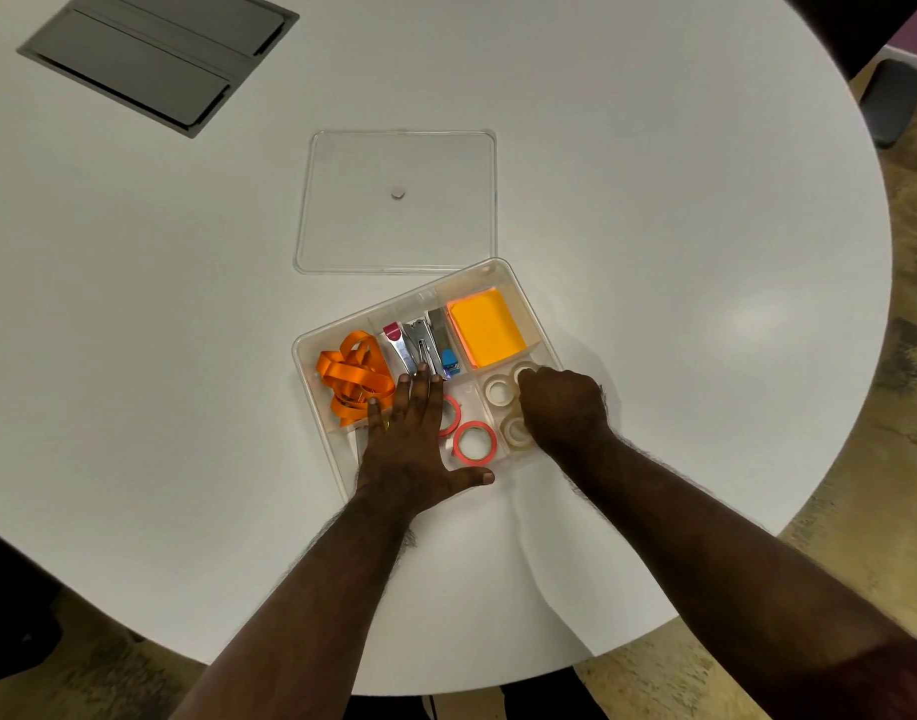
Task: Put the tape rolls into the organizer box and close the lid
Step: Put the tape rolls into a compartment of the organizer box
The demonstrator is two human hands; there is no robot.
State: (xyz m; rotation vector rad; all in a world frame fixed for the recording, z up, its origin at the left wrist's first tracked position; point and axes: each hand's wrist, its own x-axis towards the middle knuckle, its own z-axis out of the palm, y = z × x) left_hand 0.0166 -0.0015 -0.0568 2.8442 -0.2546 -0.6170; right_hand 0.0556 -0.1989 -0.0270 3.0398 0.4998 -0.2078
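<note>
A clear organizer box (498, 270) sits open on the white table. Its near right compartment holds clear tape rolls (498, 390); my right hand (563, 410) is curled over them, fingertips on the far roll (524, 367). The near middle compartment holds red tape rolls (474, 442), one partly under my left hand (409, 439). That hand lies flat with fingers spread across the box's near side. The clear lid (399, 200) lies flat on the table just behind the box.
Other compartments hold an orange ribbon (350, 374), staplers (420, 345) and orange sticky notes (486, 327). A grey cable hatch (155, 54) is set into the table at the far left. The round table edge curves close on the right and near side.
</note>
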